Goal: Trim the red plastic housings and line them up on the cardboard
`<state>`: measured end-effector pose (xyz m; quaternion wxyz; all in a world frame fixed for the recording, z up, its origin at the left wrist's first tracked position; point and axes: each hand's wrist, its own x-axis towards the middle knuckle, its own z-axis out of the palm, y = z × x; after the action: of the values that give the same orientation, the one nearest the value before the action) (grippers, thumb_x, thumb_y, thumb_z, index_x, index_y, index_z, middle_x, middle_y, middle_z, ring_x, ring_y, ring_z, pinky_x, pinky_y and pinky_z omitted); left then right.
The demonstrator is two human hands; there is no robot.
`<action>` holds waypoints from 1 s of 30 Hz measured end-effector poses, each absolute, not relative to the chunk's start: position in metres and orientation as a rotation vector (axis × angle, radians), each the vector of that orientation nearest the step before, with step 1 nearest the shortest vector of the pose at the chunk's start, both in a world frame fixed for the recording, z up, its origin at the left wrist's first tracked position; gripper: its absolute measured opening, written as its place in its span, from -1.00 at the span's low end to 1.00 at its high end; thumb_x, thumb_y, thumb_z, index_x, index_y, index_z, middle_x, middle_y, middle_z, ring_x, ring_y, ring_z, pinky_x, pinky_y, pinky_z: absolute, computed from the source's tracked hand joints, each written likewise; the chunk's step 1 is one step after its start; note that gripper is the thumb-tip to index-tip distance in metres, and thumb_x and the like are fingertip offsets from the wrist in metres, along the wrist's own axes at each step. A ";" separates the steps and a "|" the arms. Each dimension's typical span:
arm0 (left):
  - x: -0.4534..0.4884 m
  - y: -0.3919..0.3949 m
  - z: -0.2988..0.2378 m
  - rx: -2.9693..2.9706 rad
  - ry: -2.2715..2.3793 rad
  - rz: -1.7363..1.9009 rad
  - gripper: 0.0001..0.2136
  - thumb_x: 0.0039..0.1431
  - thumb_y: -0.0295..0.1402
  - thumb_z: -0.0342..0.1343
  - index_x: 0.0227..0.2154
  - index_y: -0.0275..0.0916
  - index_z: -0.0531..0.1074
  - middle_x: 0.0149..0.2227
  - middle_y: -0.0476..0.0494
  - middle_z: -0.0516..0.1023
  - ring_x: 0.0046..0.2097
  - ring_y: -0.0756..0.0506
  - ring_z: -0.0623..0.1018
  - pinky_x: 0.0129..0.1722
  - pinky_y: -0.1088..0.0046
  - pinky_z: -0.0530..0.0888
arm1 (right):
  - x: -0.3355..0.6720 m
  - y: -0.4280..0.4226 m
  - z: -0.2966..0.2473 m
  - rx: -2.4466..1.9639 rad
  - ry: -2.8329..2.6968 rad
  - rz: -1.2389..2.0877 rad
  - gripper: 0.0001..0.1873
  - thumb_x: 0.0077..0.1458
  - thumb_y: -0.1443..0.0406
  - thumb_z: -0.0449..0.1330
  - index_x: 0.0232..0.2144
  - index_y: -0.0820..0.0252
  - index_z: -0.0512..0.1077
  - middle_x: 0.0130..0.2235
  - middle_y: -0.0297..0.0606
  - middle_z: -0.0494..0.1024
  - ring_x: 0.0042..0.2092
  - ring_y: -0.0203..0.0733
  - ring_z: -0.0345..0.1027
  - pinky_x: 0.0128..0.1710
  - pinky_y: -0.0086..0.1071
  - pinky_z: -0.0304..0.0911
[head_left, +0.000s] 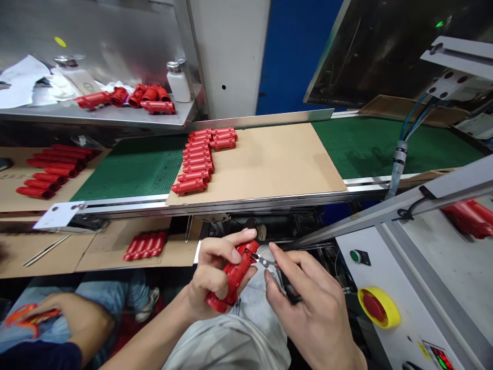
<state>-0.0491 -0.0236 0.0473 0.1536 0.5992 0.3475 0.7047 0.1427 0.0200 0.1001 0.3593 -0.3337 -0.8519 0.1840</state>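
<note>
My left hand (213, 277) is closed around a red plastic housing part (234, 277), held tilted over my lap. In my right hand (308, 303) is a small pair of metal cutters (267, 264), whose tip touches the upper end of the red part. Both hands are below the conveyor's front rail. On the conveyor lies a brown cardboard sheet (277, 159) that carries rows of the same red parts (200, 159) at its left end.
A green conveyor belt (134, 167) runs left to right. Another cardboard (11, 190) at far left holds red parts. A lower shelf bears several red parts (145, 245). A machine panel with a red emergency button (373, 307) stands right. Another person's hand (73, 318) is at lower left.
</note>
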 end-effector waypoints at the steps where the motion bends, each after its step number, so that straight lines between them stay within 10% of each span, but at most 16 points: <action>1: -0.049 -0.024 0.046 1.719 0.983 2.025 -0.54 0.10 -0.90 0.18 -0.45 -0.21 0.12 0.01 0.07 0.34 0.30 -0.19 0.59 0.24 0.21 0.69 | 0.143 0.020 0.100 -0.854 -2.202 0.474 -0.45 0.25 0.46 0.31 0.26 0.13 0.50 -0.15 -0.17 0.63 -0.14 -0.14 0.56 -0.14 -0.25 0.52; 12: -0.056 -0.017 0.020 1.959 0.824 2.093 -0.50 -0.02 -0.95 0.25 -0.39 -0.21 0.20 0.12 0.02 0.36 0.32 -0.36 0.57 0.34 -0.05 0.62 | 0.142 0.018 0.093 -0.788 -2.179 0.461 -0.44 0.27 0.52 0.31 0.28 0.26 0.47 -0.19 -0.15 0.59 -0.19 -0.16 0.48 -0.17 -0.25 0.50; 30: -0.052 -0.023 0.049 1.751 0.825 1.984 -0.49 0.06 -0.92 0.23 -0.43 -0.23 0.08 0.04 0.04 0.35 0.26 -0.26 0.64 0.16 0.34 0.74 | 0.146 0.030 0.074 -0.585 -2.184 0.373 -0.46 0.22 0.59 0.33 0.23 0.37 0.48 -0.16 -0.08 0.63 -0.14 -0.14 0.46 -0.12 -0.20 0.44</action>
<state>-0.0521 -0.0228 0.0491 0.1839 0.6211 0.2926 0.7034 0.1461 0.0303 0.0736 0.4125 -0.2326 -0.8682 0.1483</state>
